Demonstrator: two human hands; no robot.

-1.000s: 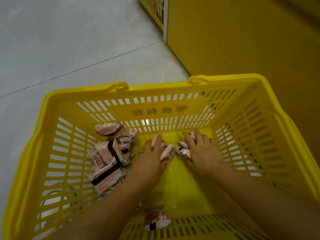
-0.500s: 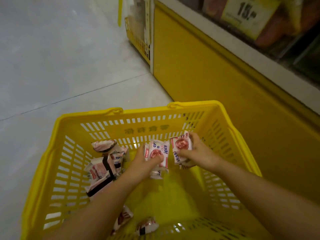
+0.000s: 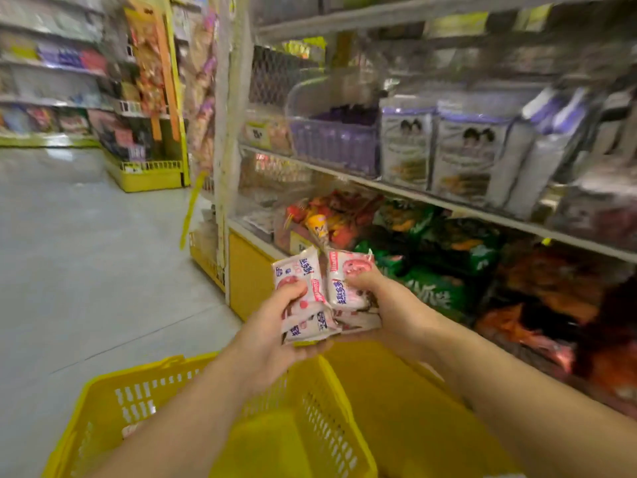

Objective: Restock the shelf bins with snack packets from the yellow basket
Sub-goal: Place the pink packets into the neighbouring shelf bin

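grey tiled floor (image 3: 86, 270), yellow basket (image 3: 213, 419) sitting on it, shelf (image 3: 431, 196) beside with purple-white packs (image 3: 462, 150) (blurred), green bags (image 3: 434, 253) below

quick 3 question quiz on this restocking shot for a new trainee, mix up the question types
1. True or false: both hands hold pink-and-white snack packets above the yellow basket.
2. Multiple choice: which goods sit on the shelf level directly above the green snack bags? A) purple-and-white bags B) bottles C) tins
3. Fill in: the left hand grips its packets with the ____ pressed on the front face.

Key:
1. True. The left hand and the right hand each clutch packets, raised over the basket's far rim.
2. A. Purple-and-white bags stand upright on that shelf.
3. Thumb.
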